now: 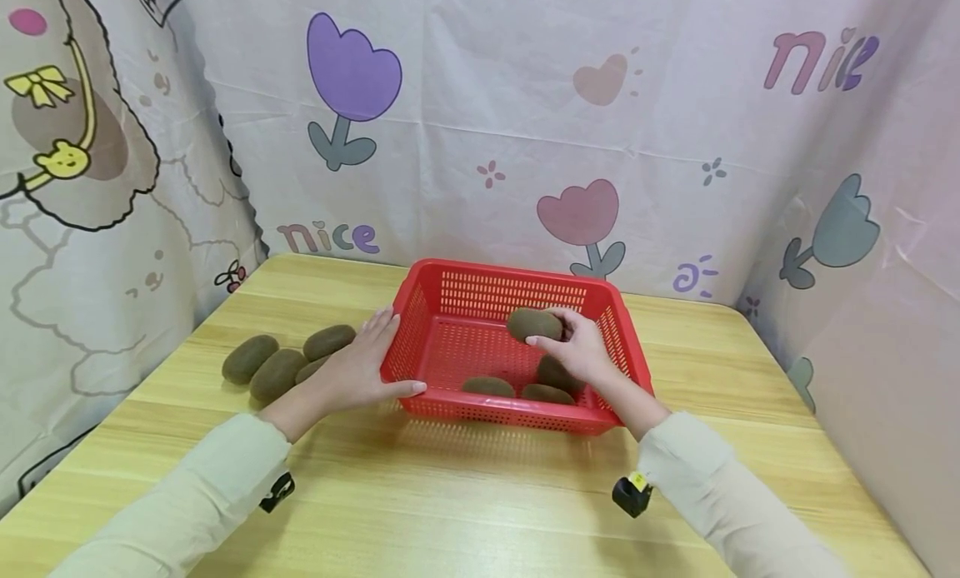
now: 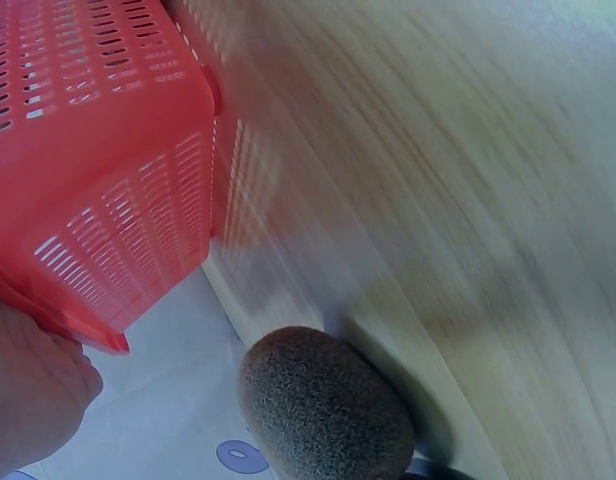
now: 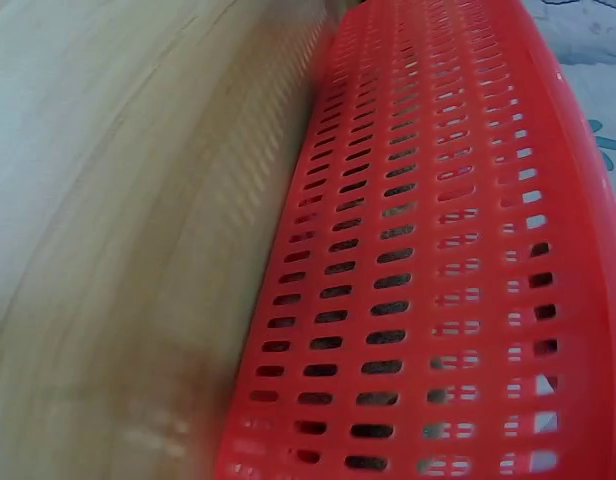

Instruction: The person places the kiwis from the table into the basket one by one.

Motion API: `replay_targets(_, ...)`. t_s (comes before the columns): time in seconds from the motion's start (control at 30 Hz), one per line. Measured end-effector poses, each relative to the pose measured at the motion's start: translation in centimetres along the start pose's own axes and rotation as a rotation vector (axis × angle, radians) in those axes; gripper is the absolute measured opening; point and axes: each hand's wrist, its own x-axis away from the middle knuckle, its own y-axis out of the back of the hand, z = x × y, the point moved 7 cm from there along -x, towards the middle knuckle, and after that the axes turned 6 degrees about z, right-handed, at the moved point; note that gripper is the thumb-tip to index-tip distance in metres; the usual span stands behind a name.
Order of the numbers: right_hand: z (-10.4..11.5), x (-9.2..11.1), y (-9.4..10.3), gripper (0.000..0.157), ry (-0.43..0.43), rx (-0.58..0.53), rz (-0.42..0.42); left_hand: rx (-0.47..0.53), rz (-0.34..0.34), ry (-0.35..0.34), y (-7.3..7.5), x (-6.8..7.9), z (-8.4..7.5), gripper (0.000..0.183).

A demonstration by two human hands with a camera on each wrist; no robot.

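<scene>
A brown kiwi fruit (image 1: 531, 325) is held by my right hand (image 1: 579, 345) over the right part of a red plastic basket (image 1: 510, 407), fingers and thumb around its right end. Inside the basket, by its near wall, lie three more kiwi fruits (image 1: 487, 386), partly hidden by the rim. My left hand (image 1: 360, 366) rests on the basket's left rim, its fingers extended and the thumb along the near edge. Left of it several kiwi fruits (image 1: 277, 375) lie grouped on the table, some partly covered by that hand. One kiwi fruit (image 2: 323, 405) shows large in the left wrist view.
The basket stands on a light wooden table (image 1: 465, 503), towards the back. A patterned cloth (image 1: 465, 87) hangs behind the table and along both sides. In the right wrist view the slotted basket wall (image 3: 408, 270) fills much of the picture.
</scene>
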Motion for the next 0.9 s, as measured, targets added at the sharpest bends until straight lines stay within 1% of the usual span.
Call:
replay_targets(0.23,0.3,-1.5,-2.2,0.042,0.043,0.121,0.122,0.008,-0.001,0.002,0.1,0.0,0.0,0.113)
replay_targets(0.37,0.1,-1.9,-3.4,0.04,0.04,0.213,0.208,0.005,0.001,0.004,0.0,0.0,-0.1,0.113)
replay_targets(0.5,-0.1,-2.2,-4.5,0.041,0.049,0.294,0.278,0.008,0.003,0.008,0.0,0.1,-0.2,0.113)
replay_targets(0.63,-0.1,-2.4,-5.1,0.041,0.06,0.376,0.319,0.008,0.003,0.009,0.0,0.1,-0.1,0.113)
replay_targets(0.7,-0.1,-2.3,-5.2,0.042,0.069,0.412,0.327,0.005,0.003,0.01,0.0,0.1,-0.1,0.113)
replay_targets(0.9,-0.1,-2.0,-5.6,0.037,0.079,0.453,0.357,0.003,0.001,0.008,-0.1,0.1,0.0,0.112)
